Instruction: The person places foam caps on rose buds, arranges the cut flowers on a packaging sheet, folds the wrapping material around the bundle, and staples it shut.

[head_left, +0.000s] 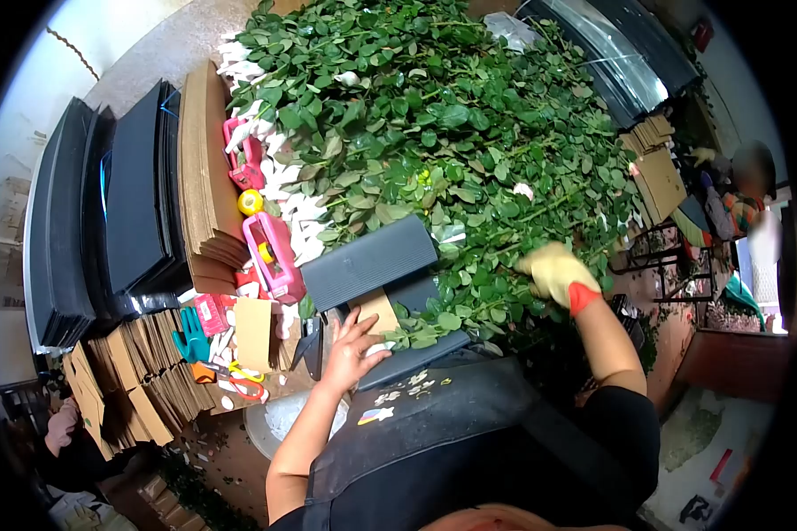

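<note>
Dark grey and finely ribbed, the rectangular panel [369,263] lies slanted near your side of the table [285,383], with smooth brown cardboard [379,310] partly beneath it. Glossy, oval-leaved green stems [452,115] cover most of the surface beyond, their soft white-wrapped heads [308,221] lined up along the left side of the pile. Your bare left hand [354,347] is open, fingers spread over the cardboard, just beside the panel's lower edge and a small white-wrapped head [379,350]. Your right hand [558,276], in a pale yellow fabric glove with a red cuff, is over the leaves; its fingers are blurred, so you cannot tell whether they pinch anything. Toward the table's near-left corner lie red-and-yellow scissors [246,380].
</note>
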Demonstrator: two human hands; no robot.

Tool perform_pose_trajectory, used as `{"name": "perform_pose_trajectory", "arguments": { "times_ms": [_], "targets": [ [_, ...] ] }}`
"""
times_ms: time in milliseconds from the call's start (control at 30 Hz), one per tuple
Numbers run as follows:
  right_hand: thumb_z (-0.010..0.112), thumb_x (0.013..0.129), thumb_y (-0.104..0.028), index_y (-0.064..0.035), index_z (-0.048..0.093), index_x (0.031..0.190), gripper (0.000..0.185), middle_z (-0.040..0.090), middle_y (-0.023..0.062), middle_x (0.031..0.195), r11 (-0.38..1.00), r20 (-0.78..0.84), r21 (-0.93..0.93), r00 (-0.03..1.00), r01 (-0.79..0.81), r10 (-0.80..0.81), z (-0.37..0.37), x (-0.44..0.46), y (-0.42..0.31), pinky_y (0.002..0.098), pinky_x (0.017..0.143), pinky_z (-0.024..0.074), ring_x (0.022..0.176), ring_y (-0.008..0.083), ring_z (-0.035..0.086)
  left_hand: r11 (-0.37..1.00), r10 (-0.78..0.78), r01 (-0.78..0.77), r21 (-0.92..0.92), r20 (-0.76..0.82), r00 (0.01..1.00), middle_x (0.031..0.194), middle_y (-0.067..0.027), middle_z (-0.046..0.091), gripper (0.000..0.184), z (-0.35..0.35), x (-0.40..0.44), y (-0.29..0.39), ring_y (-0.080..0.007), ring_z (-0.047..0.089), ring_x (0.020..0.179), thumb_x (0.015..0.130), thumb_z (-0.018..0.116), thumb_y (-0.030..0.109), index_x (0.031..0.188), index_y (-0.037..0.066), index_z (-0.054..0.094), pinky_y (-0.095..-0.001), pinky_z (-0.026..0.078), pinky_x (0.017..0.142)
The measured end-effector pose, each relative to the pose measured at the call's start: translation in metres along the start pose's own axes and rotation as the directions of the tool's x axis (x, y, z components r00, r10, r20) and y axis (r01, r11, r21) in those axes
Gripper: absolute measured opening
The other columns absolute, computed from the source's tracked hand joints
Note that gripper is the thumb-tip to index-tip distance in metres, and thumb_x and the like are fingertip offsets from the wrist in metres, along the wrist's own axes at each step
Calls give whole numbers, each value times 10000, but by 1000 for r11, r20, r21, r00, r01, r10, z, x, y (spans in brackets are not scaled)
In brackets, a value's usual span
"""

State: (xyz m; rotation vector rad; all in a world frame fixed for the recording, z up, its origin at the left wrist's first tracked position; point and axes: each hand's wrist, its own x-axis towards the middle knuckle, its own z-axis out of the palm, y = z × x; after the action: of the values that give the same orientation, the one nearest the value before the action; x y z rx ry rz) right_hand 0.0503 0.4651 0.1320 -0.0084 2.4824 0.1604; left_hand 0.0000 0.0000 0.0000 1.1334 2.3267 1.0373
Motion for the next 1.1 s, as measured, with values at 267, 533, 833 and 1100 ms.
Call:
{"name": "perform_pose_trajectory", "arguments": {
  "times_ms": [267, 533, 833, 1100],
  "targets": [
    [617, 949, -95, -81, 700, 1288, 349, 722, 142, 1159, 986, -837, -129, 522, 107, -166, -169, 211, -5, 387, 1043, 506, 1148, 311, 676, 994, -102, 107, -39, 107, 989, 1497, -79, 624, 469, -21, 8, 14, -397, 385, 1543, 786, 913, 320, 1184, 137, 746, -709, 250, 1228],
    [569, 1010, -268, -125, 777, 1219, 328, 687, 147, 1368, 893, -512, 420, 855, 159, 89, -120, 266, -30, 405, 1113, 448, 1278, 289, 622, 998, -64, 65, -12, 17, 998, 1488, -77, 635, 431, -12, 4, 14, -415, 416, 1520, 772, 917, 354, 1115, 126, 790, -607, 376, 1174],
    [635, 786, 189, -28, 730, 1163, 446, 735, 166, 1304, 970, -945, 142, 319, 200, 73, -116, 66, -7, 403, 1038, 577, 1211, 331, 707, 996, -41, 43, -79, 27, 999, 1568, -71, 561, 395, -5, 2, 5, -406, 333, 1566, 804, 882, 391, 1102, 156, 775, -756, 232, 1203],
    [643, 754, 137, -46, 742, 1045, 357, 782, 142, 1088, 989, -987, -17, 155, 150, -40, -106, 40, -12, 436, 936, 593, 994, 355, 733, 1000, 20, -20, 11, 18, 1000, 1563, -94, 570, 331, -6, 5, 2, -423, 356, 1546, 863, 842, 410, 1043, 139, 782, -727, 272, 1196]
  ]
}}
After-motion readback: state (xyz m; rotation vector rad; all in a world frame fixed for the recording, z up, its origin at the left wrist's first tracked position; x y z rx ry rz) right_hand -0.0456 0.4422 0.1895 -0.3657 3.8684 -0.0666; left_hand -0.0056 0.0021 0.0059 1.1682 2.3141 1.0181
